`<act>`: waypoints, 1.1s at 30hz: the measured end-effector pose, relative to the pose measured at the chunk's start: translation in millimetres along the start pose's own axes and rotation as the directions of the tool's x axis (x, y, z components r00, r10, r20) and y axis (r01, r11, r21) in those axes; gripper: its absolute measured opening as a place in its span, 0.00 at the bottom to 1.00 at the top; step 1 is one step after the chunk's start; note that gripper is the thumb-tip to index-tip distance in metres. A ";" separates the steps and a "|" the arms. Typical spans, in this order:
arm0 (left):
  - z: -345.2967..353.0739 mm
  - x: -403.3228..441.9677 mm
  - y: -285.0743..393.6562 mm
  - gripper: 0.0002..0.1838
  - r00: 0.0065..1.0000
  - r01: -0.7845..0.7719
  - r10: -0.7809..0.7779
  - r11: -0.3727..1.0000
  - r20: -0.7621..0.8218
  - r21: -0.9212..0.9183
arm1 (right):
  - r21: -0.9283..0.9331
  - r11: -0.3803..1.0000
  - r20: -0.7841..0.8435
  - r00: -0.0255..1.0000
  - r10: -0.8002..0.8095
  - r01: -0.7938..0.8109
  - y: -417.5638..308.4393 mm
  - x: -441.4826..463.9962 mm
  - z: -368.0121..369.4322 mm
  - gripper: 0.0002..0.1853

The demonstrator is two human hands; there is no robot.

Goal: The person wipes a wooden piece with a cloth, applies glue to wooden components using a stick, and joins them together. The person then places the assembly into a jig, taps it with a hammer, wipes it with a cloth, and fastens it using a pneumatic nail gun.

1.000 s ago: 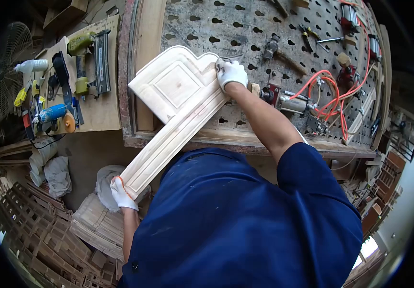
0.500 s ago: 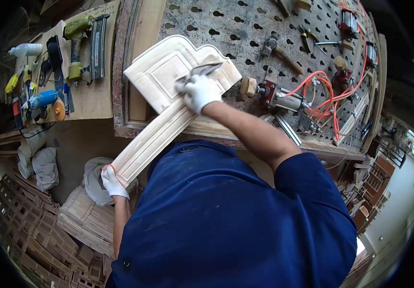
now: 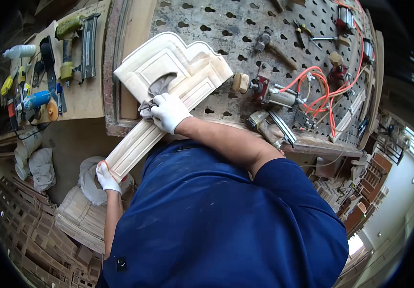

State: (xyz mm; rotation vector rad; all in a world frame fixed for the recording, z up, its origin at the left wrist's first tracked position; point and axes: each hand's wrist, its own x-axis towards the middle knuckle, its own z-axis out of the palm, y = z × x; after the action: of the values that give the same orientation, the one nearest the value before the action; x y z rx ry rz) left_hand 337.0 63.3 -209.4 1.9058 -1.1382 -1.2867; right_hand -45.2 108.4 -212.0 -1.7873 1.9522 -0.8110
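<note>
A pale carved wooden furniture panel (image 3: 197,69) lies across the near left edge of the workbench, its wide stepped end on the bench. Its long narrow arm (image 3: 132,146) slants down toward my body. My left hand (image 3: 107,178), in a white glove, is closed around the low end of that arm. My right hand (image 3: 169,113), gloved too, grips a grey cloth (image 3: 159,87) and presses it on the panel where the arm joins the wide part. The cloth's free end curls up over the panel face.
On the perforated metal workbench (image 3: 207,30) lie a hammer (image 3: 276,48), pliers (image 3: 300,34) and pneumatic clamps (image 3: 281,98) with orange hoses. A nail gun (image 3: 267,124) rests near the front edge. The left side table (image 3: 92,98) carries a blue power tool (image 3: 36,101) and other tools.
My right hand has slid the cloth down and left, from the wide part toward the arm. The nail gun by the bench edge shows more now. My left hand keeps its hold.
</note>
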 end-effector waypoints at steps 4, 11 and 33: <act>-3.0 3.1 -12.2 0.19 1.000 0.007 -0.008 0.999 0.020 0.049 | -0.147 0.905 -0.088 0.916 0.391 -0.400 108.8 -7.6 -38.8 0.06; -10.9 13.2 -28.9 0.21 1.000 -0.022 0.022 0.986 0.003 0.163 | -0.259 0.709 -0.337 0.749 0.570 -0.656 150.8 -9.3 -45.6 0.08; -3.0 22.7 -9.9 0.25 0.999 0.030 -0.033 0.989 0.022 0.142 | -0.132 0.611 -0.269 0.622 0.736 -0.781 220.3 30.4 -184.9 0.30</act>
State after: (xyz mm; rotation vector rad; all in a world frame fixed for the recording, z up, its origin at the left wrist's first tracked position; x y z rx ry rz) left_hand 347.1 48.0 -226.4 2.0223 -1.2462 -1.2795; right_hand -334.3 115.1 -206.9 -0.7680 2.7032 -0.4471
